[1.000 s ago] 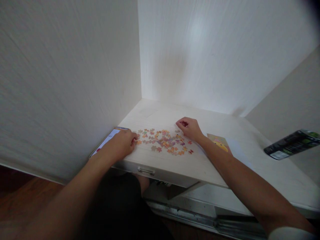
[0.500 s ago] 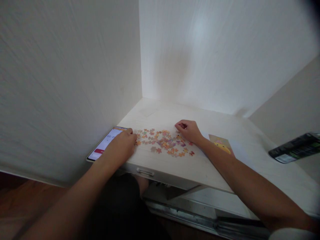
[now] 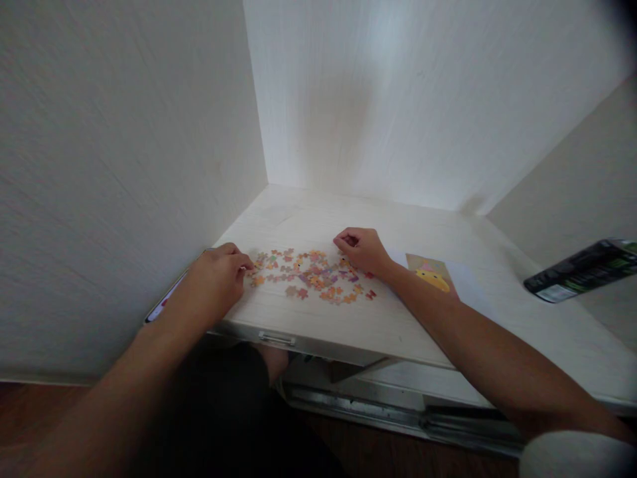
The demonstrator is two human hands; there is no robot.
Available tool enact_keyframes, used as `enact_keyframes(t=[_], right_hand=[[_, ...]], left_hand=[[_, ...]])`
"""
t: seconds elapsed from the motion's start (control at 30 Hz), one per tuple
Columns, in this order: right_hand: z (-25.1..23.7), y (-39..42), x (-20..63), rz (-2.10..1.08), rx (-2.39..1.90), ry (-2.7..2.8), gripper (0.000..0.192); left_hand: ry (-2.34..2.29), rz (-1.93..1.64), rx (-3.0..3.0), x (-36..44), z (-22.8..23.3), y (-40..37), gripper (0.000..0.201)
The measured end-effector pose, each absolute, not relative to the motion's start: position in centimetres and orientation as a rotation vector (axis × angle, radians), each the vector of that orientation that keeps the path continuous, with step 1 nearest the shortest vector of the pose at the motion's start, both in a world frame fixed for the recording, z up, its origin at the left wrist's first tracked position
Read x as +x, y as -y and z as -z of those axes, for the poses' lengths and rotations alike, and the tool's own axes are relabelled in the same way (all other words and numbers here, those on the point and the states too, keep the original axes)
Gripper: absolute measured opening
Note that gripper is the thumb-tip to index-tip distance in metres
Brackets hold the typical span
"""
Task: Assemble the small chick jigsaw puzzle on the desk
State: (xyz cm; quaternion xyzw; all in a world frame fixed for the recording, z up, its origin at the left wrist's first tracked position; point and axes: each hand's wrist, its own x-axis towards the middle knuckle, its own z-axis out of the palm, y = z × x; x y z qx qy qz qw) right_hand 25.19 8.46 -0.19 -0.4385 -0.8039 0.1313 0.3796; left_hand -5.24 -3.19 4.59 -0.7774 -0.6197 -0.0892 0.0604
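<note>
Many small jigsaw puzzle pieces [image 3: 314, 273], mostly orange, yellow and pinkish, lie loose in a wide patch on the white desktop [image 3: 318, 332]. At the left end of the patch is my left hand [image 3: 219, 275], its fingers bent down and drawn together at the outermost pieces. Whatever its fingertips hold is too small to make out. My right hand [image 3: 363, 249] rests at the far right edge of the pieces, fingers curled in and thumb against them. Its grip is turned away, so any piece in it is hidden.
Beyond my right forearm a picture card with a yellow character [image 3: 432, 273] lies on white paper [image 3: 470, 292]. A phone [image 3: 166, 302] is partly covered by my left arm. To the right is a black can [image 3: 580, 271]. White panels enclose the desk; a drawer handle [image 3: 277, 338] is in front.
My left hand has shifted slightly left, covering more of the phone, and its fingers reach out more toward the pieces. The right hand stays curled in place. The whole view has shifted a little.
</note>
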Motion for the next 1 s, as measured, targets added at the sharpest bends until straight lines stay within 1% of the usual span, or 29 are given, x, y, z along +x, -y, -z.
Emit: enact_keyframes(t=[0.07,0.13,0.23,0.3,0.47,0.6,0.83,1.0], right_hand=[[0.1,-8.4,25.2,-0.332,-1.116,2.056,0.024],[0.0,-8.4,25.2,-0.350,-1.112,2.057,0.024],[0.1,-8.4,25.1,-0.364,-1.112,2.051,0.023],[0.2,-8.5,25.2,-0.355,-1.119,2.043,0.023],[0.2,-8.5,25.2,-0.353,-1.134,2.036,0.024],[0.1,-8.5,25.2,-0.349,-1.127,2.017,0.023],[-0.1,-8.5,25.2,-0.322,-1.129,2.016,0.023],[0.0,-8.6,25.3,-0.303,-1.127,2.017,0.023]], left_hand=[[1.993,0.386,-2.455,-5.7,-5.4,3.2,0.018],[2.139,0.424,-2.627,-5.9,-5.7,3.2,0.015],[2.242,0.248,-2.742,-5.9,-5.6,3.0,0.014],[2.217,0.163,-2.717,-5.9,-5.4,2.9,0.015],[2.027,0.270,-2.685,-6.0,-5.0,2.7,0.022],[1.850,0.210,-2.700,-5.7,-4.3,2.5,0.024],[1.858,0.209,-2.620,-5.4,-3.7,2.3,0.033],[1.860,0.181,-2.605,-5.1,-4.2,2.5,0.025]])
